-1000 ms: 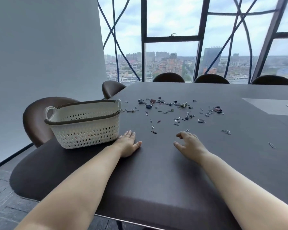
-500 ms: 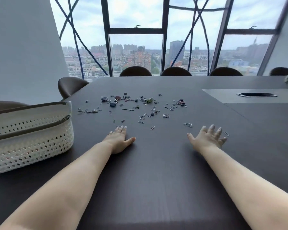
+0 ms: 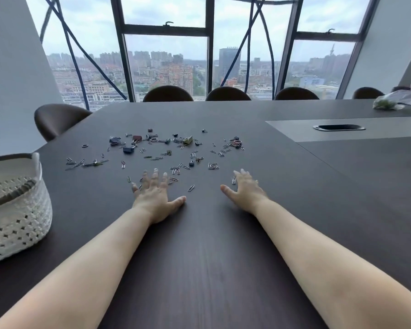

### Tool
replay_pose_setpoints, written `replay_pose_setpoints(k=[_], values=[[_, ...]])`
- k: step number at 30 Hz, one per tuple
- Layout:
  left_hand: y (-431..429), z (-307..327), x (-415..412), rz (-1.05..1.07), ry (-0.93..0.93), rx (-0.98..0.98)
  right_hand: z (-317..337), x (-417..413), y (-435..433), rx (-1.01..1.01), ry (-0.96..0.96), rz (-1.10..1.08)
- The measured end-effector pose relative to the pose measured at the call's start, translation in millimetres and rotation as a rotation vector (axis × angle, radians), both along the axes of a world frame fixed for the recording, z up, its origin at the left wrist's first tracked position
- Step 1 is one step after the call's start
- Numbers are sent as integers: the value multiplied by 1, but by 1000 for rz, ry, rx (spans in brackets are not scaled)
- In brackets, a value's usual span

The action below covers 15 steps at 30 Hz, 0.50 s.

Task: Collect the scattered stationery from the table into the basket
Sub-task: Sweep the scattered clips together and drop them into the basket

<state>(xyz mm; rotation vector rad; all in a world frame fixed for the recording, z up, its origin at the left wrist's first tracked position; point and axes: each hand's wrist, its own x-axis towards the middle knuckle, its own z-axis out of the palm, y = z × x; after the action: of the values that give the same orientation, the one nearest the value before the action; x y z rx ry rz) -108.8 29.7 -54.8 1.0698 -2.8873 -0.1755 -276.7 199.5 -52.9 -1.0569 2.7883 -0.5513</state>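
Clips (image 3: 157,158) lie scattered over the dark table (image 3: 199,257), a loose band of paper clips and a few binder clips running left to right just beyond both hands. Left hand (image 3: 156,198) lies flat, palm down, fingers wide and straight, thumb out to the right. Its fingertips reach in among the nearest paper clips, and it holds nothing. Right hand (image 3: 244,191) is spread too, palm down, thumb out to the left, fingers blurred but fairly straight, with a clip just beside its left edge. Whether it rests on the table or hangs just over it I cannot tell. One paper clip (image 3: 191,188) sits alone between the two hands. Basket (image 3: 17,222), white with a pierced wall and a dark rim, stands at the near left, well apart from the scatter and cut off by the edge of view. Farther right a pale panel carries an oval slot (image 3: 339,127), and a clear bag (image 3: 387,103) lies at the far right. Brown chairs (image 3: 167,93) line the far edge under a window (image 3: 166,55) onto a city.
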Motion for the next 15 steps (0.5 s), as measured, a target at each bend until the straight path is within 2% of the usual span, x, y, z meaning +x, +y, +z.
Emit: replay_pose_setpoints(k=[4, 6, 10, 15], values=[[-4, 0, -4, 142, -50, 75, -2, -8, -18, 69, -7, -211], [-7, -1, -7, 143, -66, 90, -3, -14, -28, 135, -39, -207], [-10, -4, -9, 75, -51, 73, 0, -17, -57, 161, -26, -16], [-12, -4, -5, -43, 96, 93, 7, -7, -84, 128, -27, 330]])
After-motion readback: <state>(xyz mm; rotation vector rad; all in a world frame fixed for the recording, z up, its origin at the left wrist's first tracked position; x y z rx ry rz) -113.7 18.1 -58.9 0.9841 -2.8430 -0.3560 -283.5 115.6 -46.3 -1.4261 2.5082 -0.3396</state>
